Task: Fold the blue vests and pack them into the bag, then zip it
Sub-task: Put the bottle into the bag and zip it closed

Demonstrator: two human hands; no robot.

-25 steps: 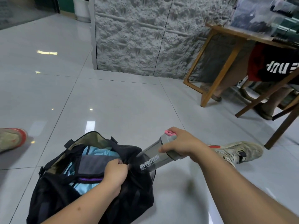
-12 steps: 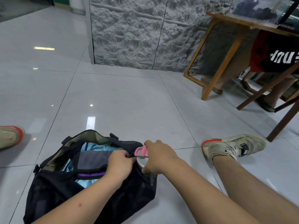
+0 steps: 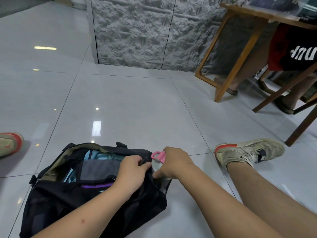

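1. A black bag lies on the glossy tiled floor at the near left, its top unzipped and gaping.
2. Light blue vests sit inside the bag, partly covered by a grey inner pocket with a purple zip.
3. The left hand pinches the bag's black edge at its right end.
4. The right hand is curled round the top of a bottle with a pink loop, pushed down into the bag's right end.
5. The two hands are just beside each other.
6. A worn sneaker rests to the right; a wooden table stands at the far right.
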